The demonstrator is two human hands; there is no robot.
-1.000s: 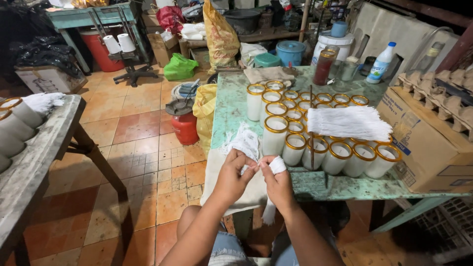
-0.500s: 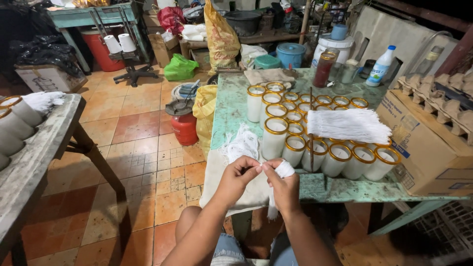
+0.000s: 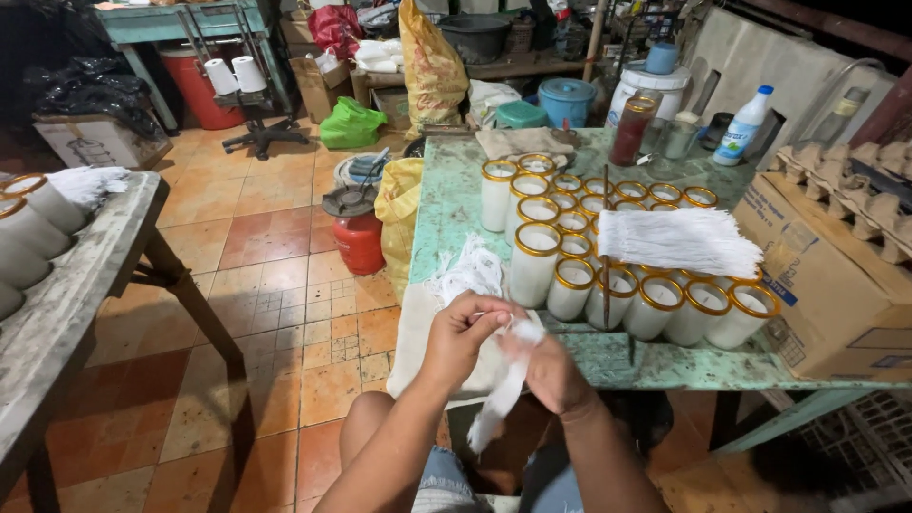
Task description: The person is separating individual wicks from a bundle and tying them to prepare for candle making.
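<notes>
Head view: both hands work at the near edge of the green counter (image 3: 446,204). The left hand (image 3: 463,334) and right hand (image 3: 543,366) meet over one bunch of white strings (image 3: 503,389). The left fingers are curled closed, pinching the top of the bunch. The right fingers are closed around the same bunch from the other side; individual fingertips cannot be told apart because of blur. The free end of the bunch hangs below the hands, in front of the counter edge and above the person's knees.

Items on the counter:
- One loose pile of strings (image 3: 470,271), just beyond the left hand.
- One flat bundle of strings (image 3: 679,242), laid across the tops of the glasses.
- White candle glasses (image 3: 534,264) with gold rims, packed in rows; about nineteen rims are visible, others are hidden under the bundle.
- One thin dark rod (image 3: 605,285), standing among the front glasses.
- One glass of red liquid (image 3: 634,131), one white bottle (image 3: 742,126) with a blue cap.

Right of the counter: one cardboard box (image 3: 836,275). On the tile floor to the left: one red can (image 3: 358,231), one yellow bag (image 3: 399,214), one green bag (image 3: 350,125). A second counter (image 3: 66,304) at far left carries about four more glasses.
</notes>
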